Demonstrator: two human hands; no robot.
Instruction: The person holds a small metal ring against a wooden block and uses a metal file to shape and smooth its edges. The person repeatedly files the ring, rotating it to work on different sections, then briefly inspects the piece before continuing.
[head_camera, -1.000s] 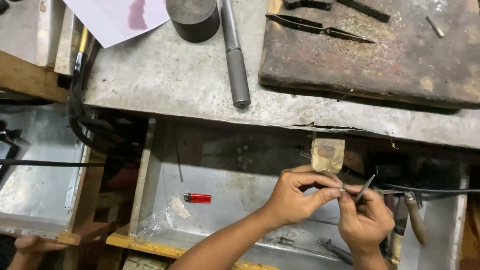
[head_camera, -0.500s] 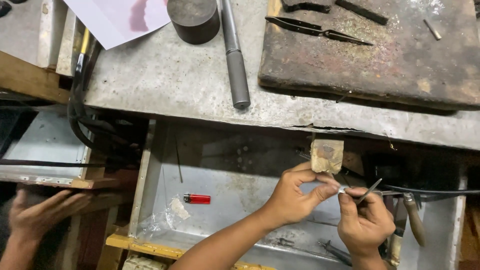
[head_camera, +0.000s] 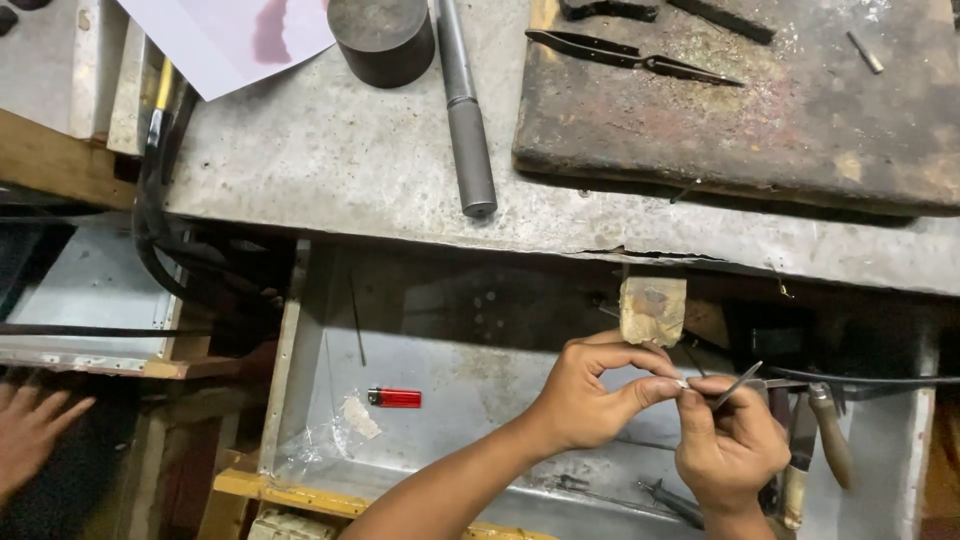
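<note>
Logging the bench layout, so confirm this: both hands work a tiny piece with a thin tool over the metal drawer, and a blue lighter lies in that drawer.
Not quite: the lighter is red, not blue, as the head view shows. The rest stands: the left hand and right hand work a tiny piece with a thin tool over the metal drawer, and the lighter lies in it.

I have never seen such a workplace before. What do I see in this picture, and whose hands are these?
One camera, worn on the person's head, looks down at a workbench. The left hand pinches a tiny metal piece between thumb and forefinger. The right hand holds a thin metal tool against it. Under them is a metal tray with a red lighter. On the bench top lie a steel rod, a dark metal cylinder and tweezers on a dark slab. Another person's hand shows at the left edge.
</note>
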